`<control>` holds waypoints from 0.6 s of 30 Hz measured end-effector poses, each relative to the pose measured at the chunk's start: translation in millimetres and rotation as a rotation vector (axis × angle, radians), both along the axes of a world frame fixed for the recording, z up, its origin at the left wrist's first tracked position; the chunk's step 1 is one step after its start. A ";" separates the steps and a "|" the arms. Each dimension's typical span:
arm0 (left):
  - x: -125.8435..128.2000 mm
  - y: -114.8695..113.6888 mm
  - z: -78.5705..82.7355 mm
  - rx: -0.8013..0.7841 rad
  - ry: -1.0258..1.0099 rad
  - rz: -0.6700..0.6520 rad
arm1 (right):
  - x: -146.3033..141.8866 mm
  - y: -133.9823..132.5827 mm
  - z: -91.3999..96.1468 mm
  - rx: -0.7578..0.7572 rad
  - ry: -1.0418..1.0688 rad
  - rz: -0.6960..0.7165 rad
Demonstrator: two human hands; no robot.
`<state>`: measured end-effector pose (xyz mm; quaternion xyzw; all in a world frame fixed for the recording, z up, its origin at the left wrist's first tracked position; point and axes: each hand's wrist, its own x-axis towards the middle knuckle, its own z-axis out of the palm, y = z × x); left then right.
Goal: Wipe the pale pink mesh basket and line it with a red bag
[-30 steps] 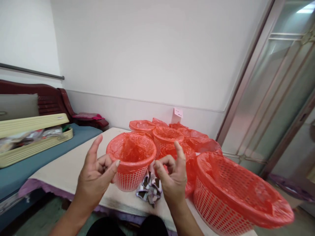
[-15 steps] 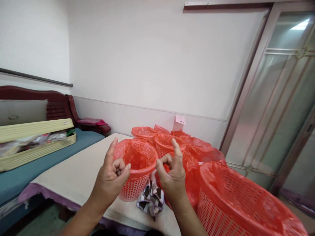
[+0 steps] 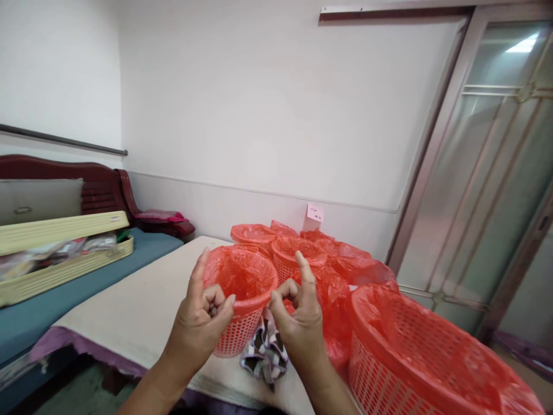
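Observation:
My left hand (image 3: 199, 320) is raised in front of a small red plastic basket (image 3: 237, 334), its index finger up, its thumb out and the other fingers curled. To the right, my right hand (image 3: 300, 317) makes a mirrored shape, with nothing visible in it. The thumbs point towards each other across the basket's near side. A red plastic bag (image 3: 237, 271) lines that basket and folds over its rim. On the pale bed cover between and below my hands lies a crumpled checked cloth (image 3: 264, 354).
A large bag-lined red basket (image 3: 384, 369) stands at the right front. Several more lined baskets (image 3: 294, 251) crowd against the wall behind. A pink note (image 3: 315, 212) is stuck there. On the left, an open cream storage box (image 3: 64, 271) rests on a blue surface (image 3: 147, 253).
My hands have drawn slightly closer together, the left one moving right and the right one a little left. Their finger shapes stay alike. The baskets and cloth have not moved.

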<state>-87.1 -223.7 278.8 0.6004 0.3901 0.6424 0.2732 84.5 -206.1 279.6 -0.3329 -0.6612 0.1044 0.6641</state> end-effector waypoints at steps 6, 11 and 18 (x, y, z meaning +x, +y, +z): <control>1.1 -0.4 -3.1 -0.004 0.001 -0.007 | -2.0 -1.1 -5.3 -0.022 0.020 0.005; 6.7 -9.5 1.2 -0.032 -0.021 0.019 | -4.2 -4.6 -5.7 -0.022 0.003 0.007; 5.8 -8.8 1.8 -0.019 -0.025 0.017 | -6.3 -8.1 -1.1 0.007 -0.015 -0.006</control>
